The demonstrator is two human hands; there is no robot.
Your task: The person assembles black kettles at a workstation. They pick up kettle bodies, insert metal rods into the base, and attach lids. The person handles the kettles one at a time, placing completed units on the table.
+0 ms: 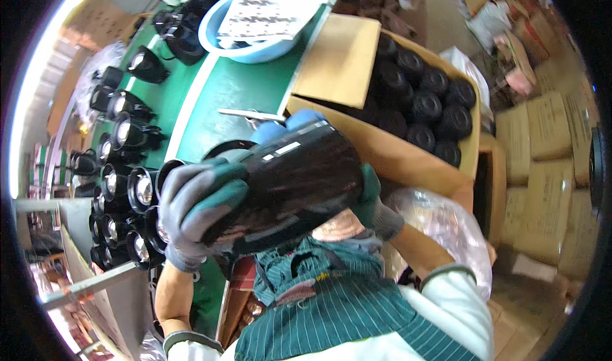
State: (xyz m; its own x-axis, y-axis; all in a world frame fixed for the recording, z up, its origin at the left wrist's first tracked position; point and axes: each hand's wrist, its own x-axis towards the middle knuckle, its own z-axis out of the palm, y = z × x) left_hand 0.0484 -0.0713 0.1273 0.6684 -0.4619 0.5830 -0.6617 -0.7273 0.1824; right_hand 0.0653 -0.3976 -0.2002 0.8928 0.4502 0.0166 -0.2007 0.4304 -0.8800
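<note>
A large glossy black cylindrical housing (299,182) lies tilted between my hands, in front of my body. My left hand (201,202), in a grey and green work glove, wraps its fingers round the left end. Against the right end presses my right hand (371,202), gloved the same way; most of its fingers are behind the housing. Part of a black ring-shaped edge (229,147) shows just beyond my left fingers. Blue rounded shapes (305,117) peek out above the housing; I cannot tell what they are.
On the green bench (220,93), several black housings with shiny insides (143,189) stand at the left. A light-blue basin (248,54) with a printed sheet (271,14) sits farther off. An open carton (408,144) of round black parts stands right, near clear plastic (440,224) and stacked boxes (535,176).
</note>
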